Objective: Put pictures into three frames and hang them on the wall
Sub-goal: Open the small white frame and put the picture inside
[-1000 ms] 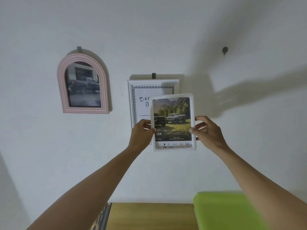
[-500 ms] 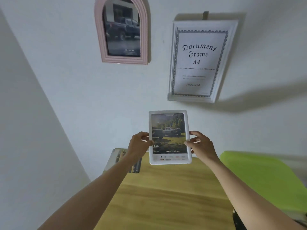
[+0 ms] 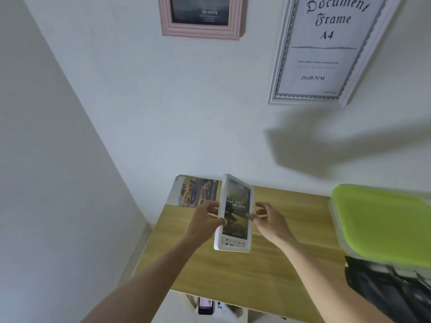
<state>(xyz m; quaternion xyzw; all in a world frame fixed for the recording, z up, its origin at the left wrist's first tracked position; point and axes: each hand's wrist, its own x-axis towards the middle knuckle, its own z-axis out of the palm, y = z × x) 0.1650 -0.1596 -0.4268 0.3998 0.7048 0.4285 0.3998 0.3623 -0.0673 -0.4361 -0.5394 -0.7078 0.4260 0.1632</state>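
Down from the wall and over the wooden table [image 3: 268, 271] is where my hands have brought the small white frame [image 3: 234, 214] since a moment ago, and it has turned partly edge-on, its left side swung toward me. My left hand [image 3: 205, 221] grips that left edge with curled fingers, thumb on the front; my right hand [image 3: 271, 219] pinches the right edge more lightly, fingers partly spread. I judge I hold it by both edges so I can swing it round and look at its back (the hanger, likely) before trying the wall.

Inside the frame sits a picture of vehicles on grass under trees, already loaded. Just beyond my left hand, a stack of loose prints [image 3: 193, 191] lies on the table's far corner. To the right of my right hand, well apart, stands a box with a green lid [image 3: 382, 224]; its contents are hidden.

Farther, on the wall above my grip, hang the pink frame [image 3: 200, 31] with a dark vehicle picture and the large white frame [image 3: 277, 73], which holds only its "Document Frame A4" insert.
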